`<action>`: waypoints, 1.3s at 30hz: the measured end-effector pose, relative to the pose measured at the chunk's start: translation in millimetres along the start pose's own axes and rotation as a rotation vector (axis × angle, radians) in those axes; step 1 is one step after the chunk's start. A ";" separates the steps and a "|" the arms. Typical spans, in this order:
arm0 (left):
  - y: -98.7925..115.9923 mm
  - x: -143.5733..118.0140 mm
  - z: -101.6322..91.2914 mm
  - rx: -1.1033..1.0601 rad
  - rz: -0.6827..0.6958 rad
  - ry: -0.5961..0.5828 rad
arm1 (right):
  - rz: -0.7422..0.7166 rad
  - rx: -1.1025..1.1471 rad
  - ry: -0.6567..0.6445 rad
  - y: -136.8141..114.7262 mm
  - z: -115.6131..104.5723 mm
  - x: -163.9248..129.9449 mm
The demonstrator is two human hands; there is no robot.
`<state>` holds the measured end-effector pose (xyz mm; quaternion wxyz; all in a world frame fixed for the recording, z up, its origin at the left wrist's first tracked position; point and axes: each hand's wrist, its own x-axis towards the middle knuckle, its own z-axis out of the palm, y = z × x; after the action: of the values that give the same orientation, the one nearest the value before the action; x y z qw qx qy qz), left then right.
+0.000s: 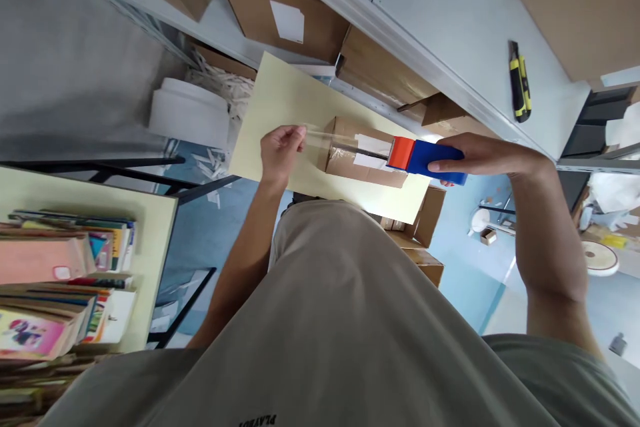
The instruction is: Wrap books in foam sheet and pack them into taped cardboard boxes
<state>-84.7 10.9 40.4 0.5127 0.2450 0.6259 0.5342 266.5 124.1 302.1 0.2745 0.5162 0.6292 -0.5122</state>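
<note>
A small brown cardboard box (345, 163) lies on a pale yellow board (270, 93). White paper (373, 147) shows on its top, with a dark seam running along the middle. My right hand (465, 153) is closed around a blue and orange tape dispenser (425, 159) at the box's right end. From the box's left end a strip of clear tape (317, 137) stretches to my left hand (283, 152), whose thumb and fingers pinch it. The dispenser's orange head rests over the box top; whether it touches there I cannot tell.
A yellow and black utility knife (520, 83) lies on the grey shelf (450, 27) at upper right. Larger cartons (285, 13) stand beneath that shelf. Stacked books (50, 260) cover a table at left. A white bin (187, 113) and open boxes (425, 227) sit lower down.
</note>
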 end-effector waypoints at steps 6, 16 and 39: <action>-37.8 -1.5 18.0 -0.074 -0.169 -0.049 | 0.082 -0.032 -0.020 -26.8 10.1 -9.9; -91.5 12.5 30.9 -0.113 -0.264 -0.043 | 0.163 -0.049 0.091 -76.2 32.1 2.4; -80.8 -2.0 26.5 0.296 0.384 -0.414 | 0.160 -0.116 0.092 -90.4 33.3 21.0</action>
<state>-40.5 -4.7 -30.6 0.4778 0.5339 0.5216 0.4632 169.6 106.1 305.6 0.3147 0.5709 0.6267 -0.4270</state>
